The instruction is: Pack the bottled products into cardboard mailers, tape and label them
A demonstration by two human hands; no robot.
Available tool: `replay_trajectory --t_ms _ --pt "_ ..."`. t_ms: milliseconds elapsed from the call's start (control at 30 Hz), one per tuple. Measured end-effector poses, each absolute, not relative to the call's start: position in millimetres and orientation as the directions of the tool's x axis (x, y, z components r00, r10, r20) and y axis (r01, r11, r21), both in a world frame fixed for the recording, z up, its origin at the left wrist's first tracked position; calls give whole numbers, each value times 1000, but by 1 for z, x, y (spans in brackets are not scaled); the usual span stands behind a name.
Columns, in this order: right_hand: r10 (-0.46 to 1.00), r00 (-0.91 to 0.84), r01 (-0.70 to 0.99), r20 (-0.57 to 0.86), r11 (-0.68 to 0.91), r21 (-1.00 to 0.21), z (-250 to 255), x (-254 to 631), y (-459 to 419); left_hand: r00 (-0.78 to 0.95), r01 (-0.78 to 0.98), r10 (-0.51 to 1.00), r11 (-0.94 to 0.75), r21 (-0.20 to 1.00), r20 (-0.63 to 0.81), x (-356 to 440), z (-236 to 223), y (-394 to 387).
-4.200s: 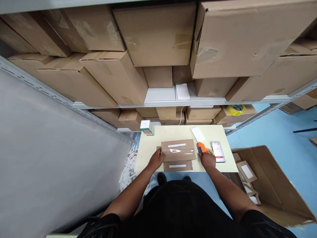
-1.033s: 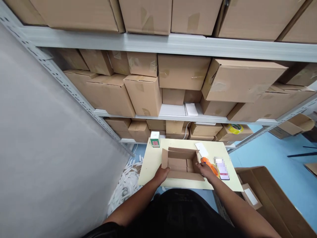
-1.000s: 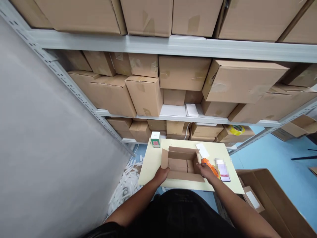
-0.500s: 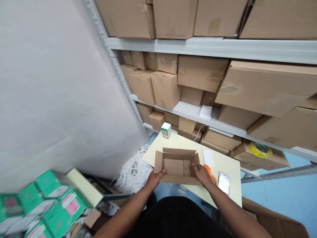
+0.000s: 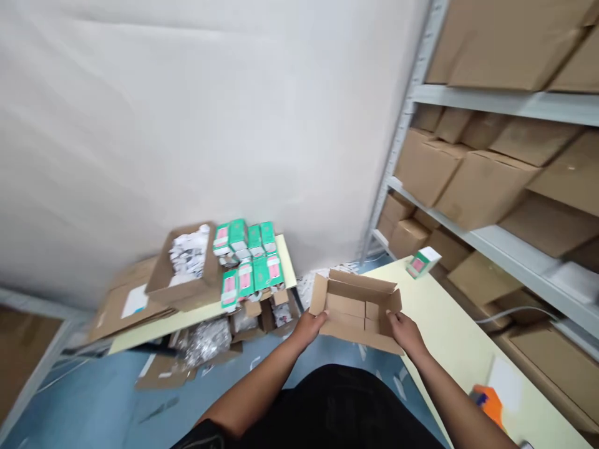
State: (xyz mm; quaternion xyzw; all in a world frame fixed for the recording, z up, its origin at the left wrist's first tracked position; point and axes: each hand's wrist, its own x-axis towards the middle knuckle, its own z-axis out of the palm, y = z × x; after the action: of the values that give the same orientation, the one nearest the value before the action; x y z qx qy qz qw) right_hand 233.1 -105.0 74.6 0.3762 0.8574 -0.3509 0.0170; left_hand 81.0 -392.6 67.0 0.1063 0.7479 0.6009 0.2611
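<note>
An empty cardboard box [image 5: 346, 305] with its flaps up is held in front of my body, its inside facing me. My left hand [image 5: 310, 325] grips its left end, thumb over the edge. At the opposite end my right hand [image 5: 406, 330] is closed on the wall. The box hangs above the floor beside the cream table [image 5: 430, 312]. On that table a small green and white carton [image 5: 423, 262] stands near the far corner, and an orange tape dispenser [image 5: 489, 405] lies closer to me.
Left of me, a second table [image 5: 187, 321] along the wall bears several green cartons [image 5: 259, 274] and a larger box [image 5: 156, 284] of white paper scraps. Beneath it sit bubble-like plastic [image 5: 208, 343] and open boxes. A metal shelf [image 5: 472, 234] stacked with cardboard boxes stands at right.
My view has turned left, bringing the wall table with green cartons toward the middle. The cardboard box, still in both hands, has swung off the cream table, over the floor.
</note>
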Motion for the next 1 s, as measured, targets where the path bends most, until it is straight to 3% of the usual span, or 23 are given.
replay_trajectory --t_ms 367,500,633,767,867,1000 --pt "448 -851 524 -274 690 -499 85 106 -289 -938 -232 212 202 951 -274 39 80 -608" --pt "365 -889 453 -276 783 -427 94 72 -338 -941 -218 221 186 958 -257 25 83 -667" --pt "299 -909 394 -290 844 -365 107 41 -364 -934 -209 282 71 975 -220 12 88 -706" --pt "235 -926 322 -294 899 -296 117 10 -369 -989 -121 96 -66 990 -115 -9 96 -731" --pt "186 -932 268 -312 931 -247 119 -18 -364 -998 -52 -19 -3 999 -52 -34 110 -747" --pt "88 -941 174 -326 954 -245 113 -58 -353 -998 -25 -66 227 974 -10 -70 132 -761"
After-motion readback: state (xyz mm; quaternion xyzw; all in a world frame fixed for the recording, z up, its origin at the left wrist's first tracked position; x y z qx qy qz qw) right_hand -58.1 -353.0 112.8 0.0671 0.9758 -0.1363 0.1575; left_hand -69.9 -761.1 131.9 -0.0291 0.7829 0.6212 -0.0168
